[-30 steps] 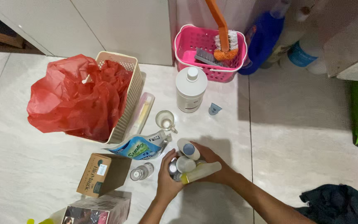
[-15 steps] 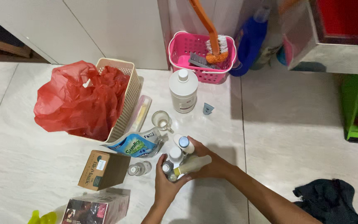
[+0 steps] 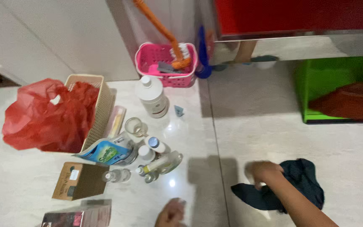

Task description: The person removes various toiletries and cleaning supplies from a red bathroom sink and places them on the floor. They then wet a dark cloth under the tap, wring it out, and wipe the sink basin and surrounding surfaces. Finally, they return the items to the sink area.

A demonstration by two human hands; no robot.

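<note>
dark cloth seemingly gripped by right hand.

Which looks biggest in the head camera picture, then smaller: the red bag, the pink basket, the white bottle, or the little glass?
1. red bag
2. pink basket, though it sits farther from the camera
3. white bottle
4. little glass

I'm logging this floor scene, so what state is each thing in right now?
right hand: gripping the dark cloth
dark cloth: crumpled on the floor
left hand: blurred, holding nothing visible
white bottle: upright, capped
glass jar: upright, open
beige basket: upright, stuffed with a red bag
red bag: crumpled
pink basket: holding a brush
cardboard box: lying flat
</note>
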